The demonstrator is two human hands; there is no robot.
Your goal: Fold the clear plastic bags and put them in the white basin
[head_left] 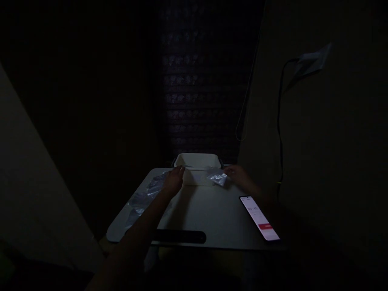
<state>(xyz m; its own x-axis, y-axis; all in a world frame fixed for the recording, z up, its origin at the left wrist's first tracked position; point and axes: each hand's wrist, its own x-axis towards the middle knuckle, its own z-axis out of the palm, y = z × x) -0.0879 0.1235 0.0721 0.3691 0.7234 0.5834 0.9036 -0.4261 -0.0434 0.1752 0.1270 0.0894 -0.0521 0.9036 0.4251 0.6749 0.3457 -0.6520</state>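
Observation:
A white plastic bin [198, 178] stands at the far edge of the small table. My left hand [174, 180] is at its front left corner, fingers closed at the rim. To the right of the bin, my right hand [238, 174] pinches a small clear plastic bag [218, 177], which hangs in front of the bin's right side. Several more clear plastic bags [141, 200] lie on the table's left side, partly hidden behind my left forearm. Darkness hides what the bin and the bags contain.
The light-coloured table [212, 218] has a dark slot [182, 236] along its near edge. A lit phone [260, 218] lies at the right. Behind is a dark patterned blind [184, 97]; a cable [279, 129] runs down the right wall from a socket [312, 62].

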